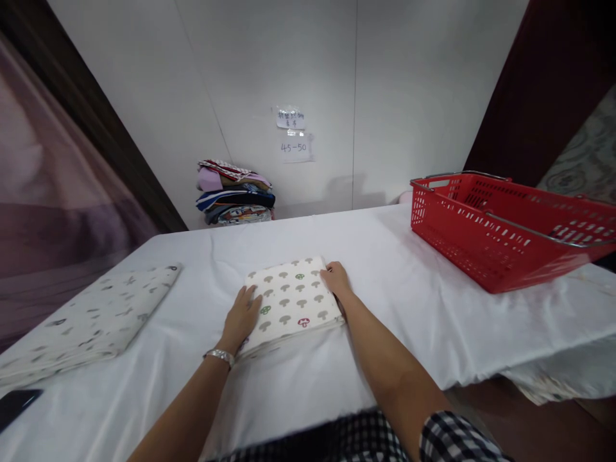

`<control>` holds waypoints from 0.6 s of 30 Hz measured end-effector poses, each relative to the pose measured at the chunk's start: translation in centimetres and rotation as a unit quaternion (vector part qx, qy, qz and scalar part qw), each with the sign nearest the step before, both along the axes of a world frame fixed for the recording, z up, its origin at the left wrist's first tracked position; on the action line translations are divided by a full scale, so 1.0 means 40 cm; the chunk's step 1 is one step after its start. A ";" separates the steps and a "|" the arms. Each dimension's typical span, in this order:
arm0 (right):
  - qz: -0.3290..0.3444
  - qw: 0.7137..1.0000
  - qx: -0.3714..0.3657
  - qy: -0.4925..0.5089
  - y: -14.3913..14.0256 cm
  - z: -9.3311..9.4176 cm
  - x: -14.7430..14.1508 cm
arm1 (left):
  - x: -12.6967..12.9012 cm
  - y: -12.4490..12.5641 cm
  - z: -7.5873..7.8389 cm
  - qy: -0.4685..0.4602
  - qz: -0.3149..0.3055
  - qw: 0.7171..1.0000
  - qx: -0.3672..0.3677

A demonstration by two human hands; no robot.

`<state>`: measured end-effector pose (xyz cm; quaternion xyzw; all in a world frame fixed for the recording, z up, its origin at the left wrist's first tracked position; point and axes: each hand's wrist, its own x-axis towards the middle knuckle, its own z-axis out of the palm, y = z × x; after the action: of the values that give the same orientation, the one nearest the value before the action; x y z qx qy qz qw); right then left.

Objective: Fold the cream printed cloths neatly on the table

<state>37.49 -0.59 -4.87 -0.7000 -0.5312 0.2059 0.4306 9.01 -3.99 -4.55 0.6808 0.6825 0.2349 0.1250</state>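
In front of me a folded white cloth (289, 298) with grey, green and red mushroom prints lies flat on the white-covered table. My left hand (240, 317), a silver bracelet at its wrist, rests along the cloth's left edge with its fingers stretched out. At the far right corner, my right hand (337, 280) has its fingers curled on the cloth's edge; the fingertips are partly hidden. Another folded white cloth (91, 314) with small dark prints lies to the left, apart from both hands.
A red plastic basket (481, 247) with metal handles stands at the right. Against the back wall is a stack of folded fabrics (235, 192), with handwritten paper signs (296, 147) nearby. A dark flat object (18, 404) lies at the table's left front. A curtain hangs at left.
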 end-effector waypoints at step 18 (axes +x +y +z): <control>0.031 0.999 -0.012 -0.001 -0.003 0.003 -0.008 | 0.004 -0.006 0.005 0.019 0.007 1.000 -0.002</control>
<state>37.19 -0.72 -4.74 -0.6883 -0.5511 0.2246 0.4148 9.19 -4.21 -4.36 0.6802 0.6897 0.2218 0.1118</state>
